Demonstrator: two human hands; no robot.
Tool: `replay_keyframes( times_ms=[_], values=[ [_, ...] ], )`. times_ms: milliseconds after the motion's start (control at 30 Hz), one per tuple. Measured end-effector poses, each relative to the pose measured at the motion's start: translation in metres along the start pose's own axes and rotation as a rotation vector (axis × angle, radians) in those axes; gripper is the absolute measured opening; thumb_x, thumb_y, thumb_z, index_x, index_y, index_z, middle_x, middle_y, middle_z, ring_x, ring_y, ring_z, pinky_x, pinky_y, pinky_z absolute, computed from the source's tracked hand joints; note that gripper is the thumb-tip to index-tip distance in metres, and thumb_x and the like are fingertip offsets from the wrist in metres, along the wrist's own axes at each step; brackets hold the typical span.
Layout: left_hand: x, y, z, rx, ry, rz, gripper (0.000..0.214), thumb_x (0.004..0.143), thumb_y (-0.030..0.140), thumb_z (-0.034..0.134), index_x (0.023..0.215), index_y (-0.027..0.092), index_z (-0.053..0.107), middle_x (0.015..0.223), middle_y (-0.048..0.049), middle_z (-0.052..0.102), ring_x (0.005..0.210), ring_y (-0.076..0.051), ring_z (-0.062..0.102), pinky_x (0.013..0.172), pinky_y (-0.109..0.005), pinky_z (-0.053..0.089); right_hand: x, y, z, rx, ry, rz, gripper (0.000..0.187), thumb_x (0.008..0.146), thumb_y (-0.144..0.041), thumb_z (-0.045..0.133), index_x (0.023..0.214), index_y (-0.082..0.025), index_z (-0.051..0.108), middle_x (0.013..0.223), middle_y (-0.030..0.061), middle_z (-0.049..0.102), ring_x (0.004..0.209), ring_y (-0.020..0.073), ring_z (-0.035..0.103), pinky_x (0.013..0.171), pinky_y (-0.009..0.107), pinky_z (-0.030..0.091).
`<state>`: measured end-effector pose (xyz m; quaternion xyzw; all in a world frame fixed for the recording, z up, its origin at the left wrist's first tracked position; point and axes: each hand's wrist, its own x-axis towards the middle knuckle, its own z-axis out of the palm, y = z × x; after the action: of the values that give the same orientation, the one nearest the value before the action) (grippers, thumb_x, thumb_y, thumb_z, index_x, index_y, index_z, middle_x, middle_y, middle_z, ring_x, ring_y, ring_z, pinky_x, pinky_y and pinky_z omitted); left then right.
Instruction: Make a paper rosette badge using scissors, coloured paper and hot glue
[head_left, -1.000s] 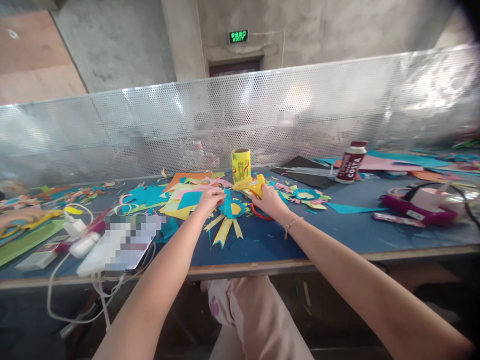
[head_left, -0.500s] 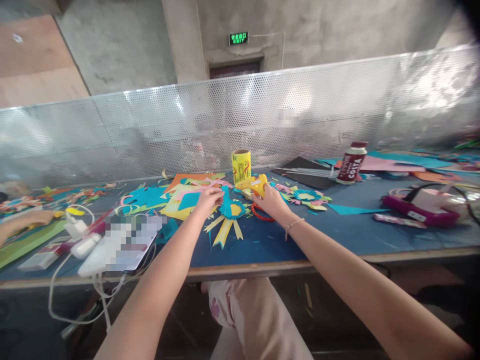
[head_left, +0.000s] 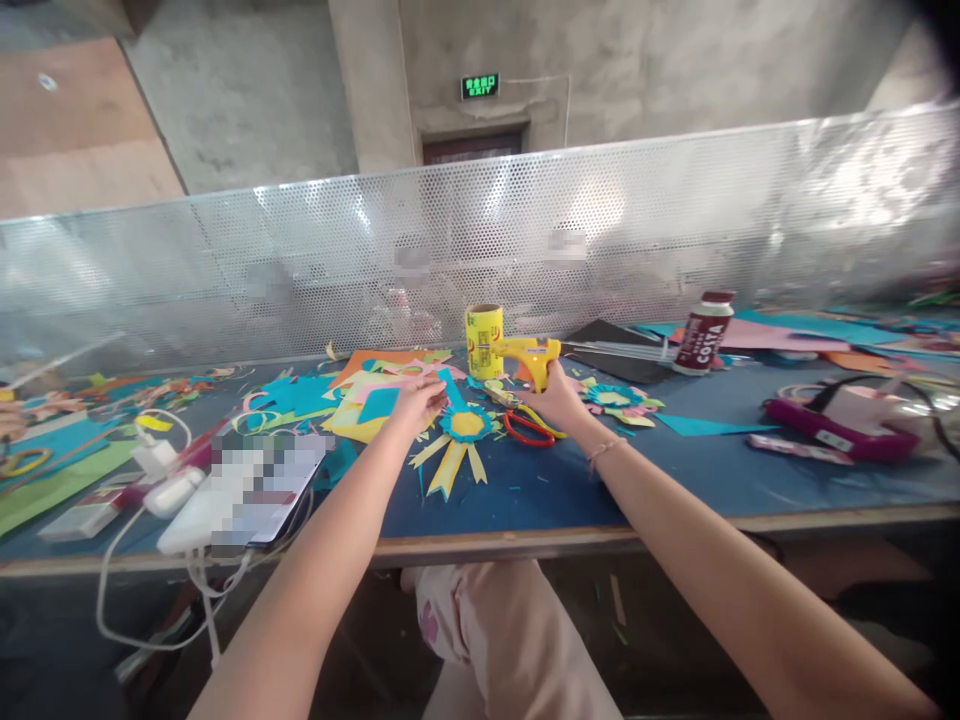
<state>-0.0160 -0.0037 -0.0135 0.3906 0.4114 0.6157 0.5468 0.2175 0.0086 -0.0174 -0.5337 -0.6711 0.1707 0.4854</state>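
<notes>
My right hand (head_left: 559,402) is closed around the handle of a yellow hot glue gun (head_left: 529,352), whose nozzle points left in front of a yellow cardboard tube (head_left: 484,342). In my left hand (head_left: 421,402) the fingers pinch a blue paper strip (head_left: 449,386) that stands up from them. Just right of that hand lies a paper rosette (head_left: 466,424) with a yellow centre, a blue pleated rim and yellow ribbon tails (head_left: 448,466). Red-and-yellow-handled scissors (head_left: 529,430) lie below my right hand.
Paper scraps (head_left: 300,392) and a second rosette (head_left: 613,398) lie around. At right are a Costa bottle (head_left: 703,334) and a purple case (head_left: 840,422). Cables, a white charger (head_left: 172,492) and a phone (head_left: 289,490) sit left, near another person's hand (head_left: 10,422). Perforated metal screen (head_left: 337,260) behind.
The glue gun in my right hand has risen and moved right, away from the blue strip, and now sits level. My left hand stays nearly in place. The other person's hand at left has drawn back.
</notes>
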Motion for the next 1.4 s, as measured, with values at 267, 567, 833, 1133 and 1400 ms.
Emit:
replay_keyframes(
  times_ms=[267, 567, 833, 1133, 1400],
  values=[
    [-0.005, -0.008, 0.016, -0.086, 0.074, 0.005, 0.012, 0.069, 0.005, 0.064, 0.064, 0.013, 0.056, 0.054, 0.0025, 0.055, 0.052, -0.007, 0.055, 0.060, -0.020, 0.048, -0.023, -0.018, 0.028, 0.466, -0.184, 0.036, 0.055, 0.054, -0.033, 0.073, 0.092, -0.022, 0.035, 0.066, -0.0084, 0.050, 0.053, 0.0101, 0.051, 0.048, 0.024, 0.045],
    [-0.014, -0.015, 0.032, -0.101, 0.063, -0.017, 0.012, 0.066, 0.005, 0.066, 0.063, 0.013, 0.057, 0.053, 0.0022, 0.056, 0.054, -0.008, 0.056, 0.065, -0.024, 0.049, -0.027, -0.027, 0.027, 0.486, -0.160, 0.046, 0.047, 0.055, -0.032, 0.072, 0.087, -0.022, 0.038, 0.070, -0.0068, 0.053, 0.053, 0.0087, 0.051, 0.048, 0.024, 0.045],
    [-0.013, -0.017, 0.031, -0.096, 0.059, -0.005, 0.014, 0.066, 0.006, 0.067, 0.063, 0.013, 0.056, 0.053, 0.0032, 0.055, 0.053, -0.007, 0.056, 0.065, -0.023, 0.050, -0.029, -0.027, 0.027, 0.565, -0.207, 0.050, 0.047, 0.055, -0.031, 0.071, 0.088, -0.022, 0.039, 0.073, -0.0070, 0.054, 0.051, 0.0078, 0.051, 0.047, 0.023, 0.045],
    [-0.017, -0.020, 0.038, 0.055, 0.029, -0.031, 0.009, 0.068, 0.010, 0.068, 0.068, 0.012, 0.059, 0.063, -0.0018, 0.060, 0.061, -0.012, 0.060, 0.063, -0.027, 0.052, -0.024, -0.021, 0.032, 0.624, -0.202, 0.051, 0.041, 0.058, -0.030, 0.069, 0.082, -0.022, 0.037, 0.065, -0.0104, 0.052, 0.041, 0.0057, 0.047, 0.042, 0.023, 0.043],
    [-0.029, -0.023, 0.046, 0.222, -0.060, 0.060, 0.012, 0.065, 0.020, 0.071, 0.068, 0.013, 0.061, 0.062, -0.0010, 0.058, 0.062, -0.013, 0.058, 0.063, -0.029, 0.054, -0.012, -0.005, 0.038, 0.584, -0.046, 0.071, 0.045, 0.056, -0.032, 0.073, 0.083, -0.022, 0.038, 0.065, -0.0076, 0.055, 0.048, 0.0098, 0.054, 0.045, 0.024, 0.046]
  ],
)
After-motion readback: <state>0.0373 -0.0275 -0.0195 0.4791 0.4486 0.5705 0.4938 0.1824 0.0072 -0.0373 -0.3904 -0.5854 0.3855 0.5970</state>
